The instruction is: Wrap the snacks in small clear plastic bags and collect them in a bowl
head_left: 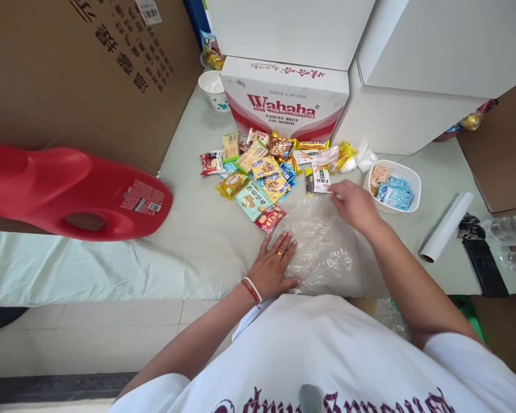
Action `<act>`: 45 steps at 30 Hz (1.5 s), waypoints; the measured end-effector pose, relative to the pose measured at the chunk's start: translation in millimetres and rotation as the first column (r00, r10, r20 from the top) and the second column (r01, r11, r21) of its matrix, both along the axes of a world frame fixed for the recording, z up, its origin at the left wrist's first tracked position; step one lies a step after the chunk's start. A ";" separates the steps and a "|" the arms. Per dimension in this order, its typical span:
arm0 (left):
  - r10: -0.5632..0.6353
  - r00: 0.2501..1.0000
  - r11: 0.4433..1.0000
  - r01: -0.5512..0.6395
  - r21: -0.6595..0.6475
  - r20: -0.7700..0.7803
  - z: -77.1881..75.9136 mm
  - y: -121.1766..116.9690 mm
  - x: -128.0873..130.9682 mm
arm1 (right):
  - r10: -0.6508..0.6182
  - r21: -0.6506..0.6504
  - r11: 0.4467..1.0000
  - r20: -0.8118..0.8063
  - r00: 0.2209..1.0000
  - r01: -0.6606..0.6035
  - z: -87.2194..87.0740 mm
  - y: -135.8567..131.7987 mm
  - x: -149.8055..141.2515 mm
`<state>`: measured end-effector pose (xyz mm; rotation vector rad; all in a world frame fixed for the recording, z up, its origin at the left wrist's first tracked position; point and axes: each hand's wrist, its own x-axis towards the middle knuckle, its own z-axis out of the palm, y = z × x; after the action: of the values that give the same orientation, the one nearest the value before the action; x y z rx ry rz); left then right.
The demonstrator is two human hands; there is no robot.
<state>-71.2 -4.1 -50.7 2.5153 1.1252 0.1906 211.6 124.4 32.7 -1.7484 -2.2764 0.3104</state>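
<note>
My left hand (274, 265) lies flat with its fingers stretched, on the left edge of a clear plastic bag (322, 246) spread on the table. My right hand (355, 205) is above the bag's upper right, fingertips pinched at the lower right corner of a white packet (321, 179) with dark lettering. Left of that packet is a loose pile of wrapped snacks, among them a mint-green packet (253, 201), a red packet (270, 218) and a yellow packet (265, 167). A white plastic box (417, 189) beside my right hand holds blue packets (394, 194) and a pinkish one.
Behind the snacks stands a Wahaha water carton (286, 106), with white boxes (413, 120) to its right. A paper cup (214, 92) is at the back left. A red jug (77, 192) is at the left. A white roll (446, 228) and a black phone-like object (484, 267) lie right.
</note>
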 end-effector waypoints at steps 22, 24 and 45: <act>0.221 0.968 0.974 -0.225 0.022 0.120 -8.2 1.9 -0.8 | 0.448 -0.151 0.894 0.272 0.852 -0.422 -11.3 152.8 -160.1; 0.215 0.969 0.975 -0.220 0.026 0.121 -6.8 2.5 -2.3 | 0.442 -0.213 0.896 0.342 0.829 -0.390 -14.7 158.2 -163.9; 0.136 0.976 0.979 -0.159 0.125 0.172 -6.0 -1.5 -14.9 | 0.528 -0.425 0.813 0.245 0.813 -0.399 2.0 -48.6 -55.2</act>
<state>-86.0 -5.6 -56.7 2.4797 1.2710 0.5210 156.4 75.7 34.7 -1.4328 -3.0895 0.5749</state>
